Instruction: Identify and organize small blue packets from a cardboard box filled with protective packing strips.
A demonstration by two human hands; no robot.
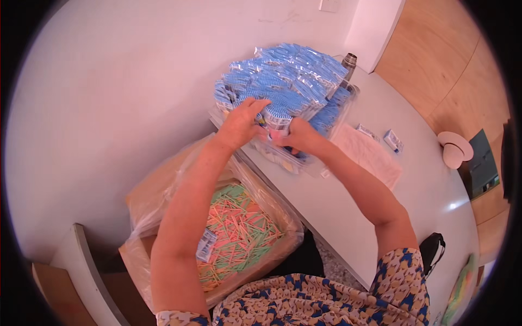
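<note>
A large heap of small blue-and-white packets (283, 70) fills a clear plastic tray (350, 106) on the table, against the wall. At its near edge my two hands meet around a small white packet with a blue striped edge (279, 118). My left hand (243, 123) has its thumb and fingers curled about the packet's left side, its fingertips touching the heap. My right hand (304, 137) is closed at the right side of the same packet. The fingertips are partly hidden, and whether more than one packet is held is hard to make out.
Below my left forearm, a plastic-lined cardboard box (296, 231) holds thin pink, green and yellow sticks (244, 225) and a loose packet (206, 245). On the table lie a pink cloth (367, 157) and small packets (393, 141). A metal flask (349, 64) stands behind the tray.
</note>
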